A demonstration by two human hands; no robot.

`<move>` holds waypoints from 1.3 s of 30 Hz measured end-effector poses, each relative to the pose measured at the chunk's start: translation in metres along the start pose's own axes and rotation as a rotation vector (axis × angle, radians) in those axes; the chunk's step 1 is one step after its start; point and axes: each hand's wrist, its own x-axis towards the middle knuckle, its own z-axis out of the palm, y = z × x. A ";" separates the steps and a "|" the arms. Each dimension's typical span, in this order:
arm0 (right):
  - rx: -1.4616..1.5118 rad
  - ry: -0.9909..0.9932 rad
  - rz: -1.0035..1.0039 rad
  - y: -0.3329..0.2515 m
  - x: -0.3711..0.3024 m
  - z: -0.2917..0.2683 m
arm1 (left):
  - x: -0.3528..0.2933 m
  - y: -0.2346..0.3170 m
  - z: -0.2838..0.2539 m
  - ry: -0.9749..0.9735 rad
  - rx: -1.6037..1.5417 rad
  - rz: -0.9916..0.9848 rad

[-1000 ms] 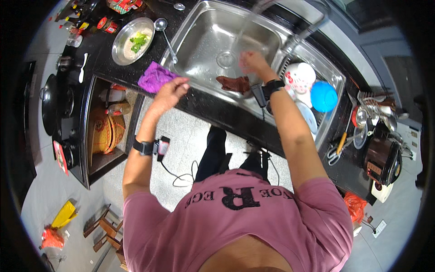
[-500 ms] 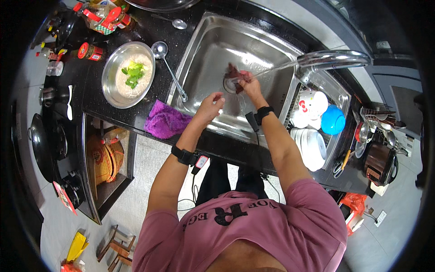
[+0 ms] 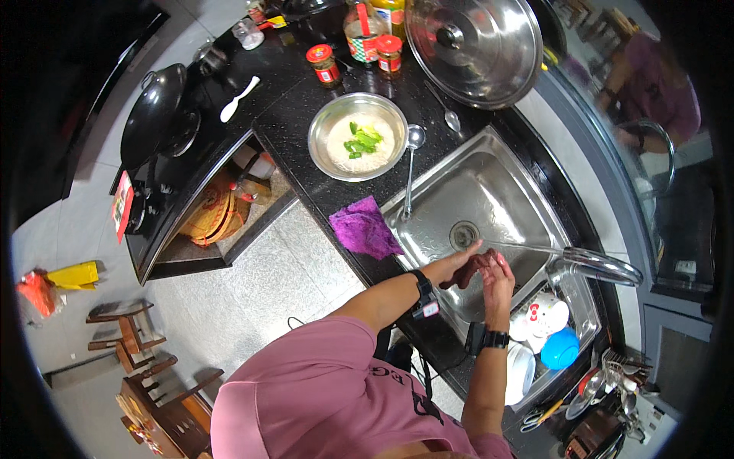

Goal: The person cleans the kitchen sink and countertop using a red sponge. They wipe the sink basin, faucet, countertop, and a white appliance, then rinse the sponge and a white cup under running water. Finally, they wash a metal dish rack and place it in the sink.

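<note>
Over the near part of the steel sink (image 3: 520, 195), my two hands are close together around a limp dark red-brown piece (image 3: 462, 275); whether it is cloth or meat I cannot tell. My left hand (image 3: 453, 265) grips it from the left, its fingers partly hidden. On the other side my right hand (image 3: 497, 281) closes its fingers on the upper end. A thin stream of water runs from the curved tap (image 3: 596, 264) toward the hands. The round drain (image 3: 463, 235) lies just beyond them.
Left of the sink lie a purple cloth (image 3: 365, 228), a long ladle (image 3: 410, 172) and a steel bowl (image 3: 319, 145) of pale food with green leaves. A large lid (image 3: 489, 53) and sauce jars (image 3: 324, 65) stand behind. Washed bowls (image 3: 520, 371) and a blue bowl (image 3: 560, 348) crowd the right.
My view has swung, shifting the sink right and down. My left hand, apart and holding nothing before, has come to the red-brown piece. Both hands are nearer the sink's front edge.
</note>
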 end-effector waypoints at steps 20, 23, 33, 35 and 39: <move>-0.019 -0.245 0.372 0.002 -0.027 0.041 | -0.025 0.014 0.025 0.319 1.148 0.631; 0.191 -0.297 0.473 -0.012 -0.028 0.038 | -0.049 0.032 0.027 0.026 0.446 0.342; -0.041 -0.239 0.611 0.003 -0.020 0.035 | -0.047 0.057 0.048 -0.255 0.618 0.498; -0.253 -0.159 0.565 0.013 -0.011 0.028 | -0.035 0.051 0.044 -0.216 0.729 0.486; -0.491 -0.042 0.242 0.062 0.017 0.015 | -0.009 0.036 0.036 0.139 1.287 0.640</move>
